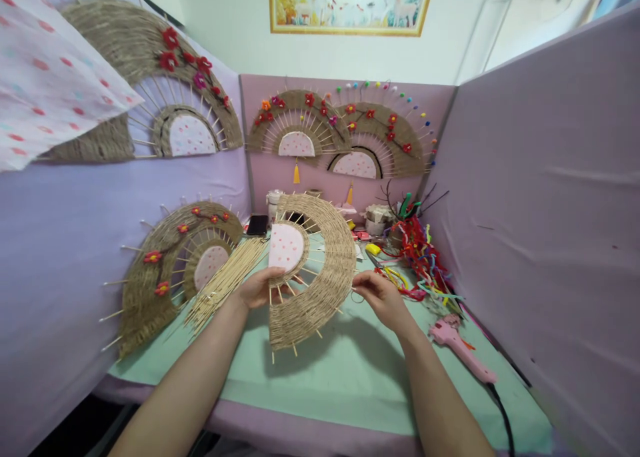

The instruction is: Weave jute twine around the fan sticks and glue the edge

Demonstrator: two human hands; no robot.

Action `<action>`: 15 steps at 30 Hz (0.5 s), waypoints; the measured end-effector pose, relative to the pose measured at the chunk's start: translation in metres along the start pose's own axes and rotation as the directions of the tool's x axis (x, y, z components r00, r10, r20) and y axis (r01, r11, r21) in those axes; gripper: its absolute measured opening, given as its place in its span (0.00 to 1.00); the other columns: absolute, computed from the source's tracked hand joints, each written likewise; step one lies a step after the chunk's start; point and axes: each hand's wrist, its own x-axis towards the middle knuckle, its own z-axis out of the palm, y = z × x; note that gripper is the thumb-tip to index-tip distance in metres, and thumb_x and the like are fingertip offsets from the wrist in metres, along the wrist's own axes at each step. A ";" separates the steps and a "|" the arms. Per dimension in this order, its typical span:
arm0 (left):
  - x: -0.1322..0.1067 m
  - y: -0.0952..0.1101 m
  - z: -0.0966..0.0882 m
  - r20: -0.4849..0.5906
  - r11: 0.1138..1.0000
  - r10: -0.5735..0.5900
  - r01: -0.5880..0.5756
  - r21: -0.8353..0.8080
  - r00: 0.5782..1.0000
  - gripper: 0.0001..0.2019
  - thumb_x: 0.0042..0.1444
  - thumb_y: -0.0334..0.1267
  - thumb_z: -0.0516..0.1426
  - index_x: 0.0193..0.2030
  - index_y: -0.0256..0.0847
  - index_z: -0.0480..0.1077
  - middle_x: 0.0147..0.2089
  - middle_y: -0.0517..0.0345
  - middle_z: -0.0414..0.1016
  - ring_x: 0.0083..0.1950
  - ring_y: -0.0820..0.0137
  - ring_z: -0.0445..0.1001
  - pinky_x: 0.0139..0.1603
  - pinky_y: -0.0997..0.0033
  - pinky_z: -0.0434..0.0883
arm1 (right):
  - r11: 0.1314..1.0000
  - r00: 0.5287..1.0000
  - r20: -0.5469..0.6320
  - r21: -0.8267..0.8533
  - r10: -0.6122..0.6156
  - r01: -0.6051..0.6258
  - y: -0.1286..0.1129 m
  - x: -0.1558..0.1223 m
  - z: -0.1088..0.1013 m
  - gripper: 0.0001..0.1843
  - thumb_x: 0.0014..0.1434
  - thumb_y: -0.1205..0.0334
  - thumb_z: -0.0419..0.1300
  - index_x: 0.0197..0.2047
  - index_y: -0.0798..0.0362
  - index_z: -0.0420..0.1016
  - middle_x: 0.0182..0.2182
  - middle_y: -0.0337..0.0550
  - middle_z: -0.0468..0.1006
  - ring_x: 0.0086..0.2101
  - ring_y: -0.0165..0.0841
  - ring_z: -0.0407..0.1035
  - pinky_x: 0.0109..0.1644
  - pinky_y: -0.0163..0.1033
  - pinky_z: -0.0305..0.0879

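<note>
My left hand [261, 287] grips a half-round woven twine fan [320, 280] at its pink dotted centre, holding it upright above the green table [345, 370]. Thin wooden sticks poke out of the fan's rim. My right hand [379, 295] pinches the fan's right edge, where a loose end of twine hangs in a small loop. Both hands are closed on the fan.
A bundle of wooden sticks [225, 280] lies left of the fan. A finished fan with red flowers [173, 273] leans on the left wall. A pink glue gun [457, 340] and coloured pipe cleaners [423, 260] lie at the right. More fans [345, 133] hang on the purple partitions.
</note>
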 end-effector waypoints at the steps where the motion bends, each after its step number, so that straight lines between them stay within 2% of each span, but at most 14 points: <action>1: 0.000 0.000 0.000 0.008 1.000 -0.006 0.006 0.008 1.000 0.15 0.54 0.41 0.55 0.43 0.33 0.73 0.38 0.40 0.77 0.38 0.57 0.76 0.34 0.64 0.72 | 0.999 0.998 -0.049 -0.036 -0.032 0.030 0.000 -0.001 0.001 0.05 0.55 0.58 0.61 0.33 0.49 0.73 0.29 0.41 0.75 0.29 0.33 0.67 0.34 0.38 0.64; 3: 0.001 0.000 0.001 0.013 1.000 -0.012 0.012 0.023 1.000 0.15 0.54 0.41 0.54 0.42 0.33 0.74 0.37 0.41 0.78 0.37 0.58 0.76 0.34 0.65 0.72 | 0.988 0.984 -0.139 -0.122 -0.109 0.092 -0.001 -0.003 0.001 0.05 0.55 0.58 0.61 0.31 0.49 0.73 0.28 0.41 0.73 0.29 0.33 0.65 0.34 0.38 0.63; 6: 0.002 -0.001 0.001 -0.014 0.999 -0.014 0.015 0.033 1.000 0.14 0.54 0.40 0.54 0.41 0.33 0.74 0.37 0.41 0.78 0.37 0.59 0.76 0.33 0.66 0.72 | 0.956 0.958 -0.199 -0.248 -0.208 0.156 -0.002 -0.005 0.001 0.05 0.57 0.59 0.60 0.30 0.48 0.72 0.27 0.41 0.73 0.28 0.33 0.65 0.34 0.39 0.62; 10: 0.002 -0.001 -0.001 -0.036 0.998 -0.011 0.013 0.056 0.999 0.14 0.53 0.39 0.54 0.42 0.33 0.74 0.41 0.40 0.77 0.37 0.58 0.76 0.28 0.69 0.71 | 0.898 0.939 -0.181 -0.390 -0.294 0.206 0.002 -0.006 -0.001 0.03 0.59 0.61 0.57 0.35 0.48 0.72 0.30 0.42 0.74 0.31 0.35 0.66 0.37 0.41 0.62; 15: 0.000 -0.001 -0.003 -0.043 0.996 -0.021 0.025 0.080 0.999 0.14 0.53 0.38 0.54 0.43 0.33 0.73 0.45 0.40 0.76 0.37 0.57 0.77 0.27 0.69 0.71 | 0.864 0.930 -0.144 -0.440 -0.339 0.247 0.008 -0.006 -0.003 0.04 0.60 0.62 0.56 0.36 0.47 0.73 0.32 0.44 0.75 0.35 0.37 0.68 0.43 0.44 0.63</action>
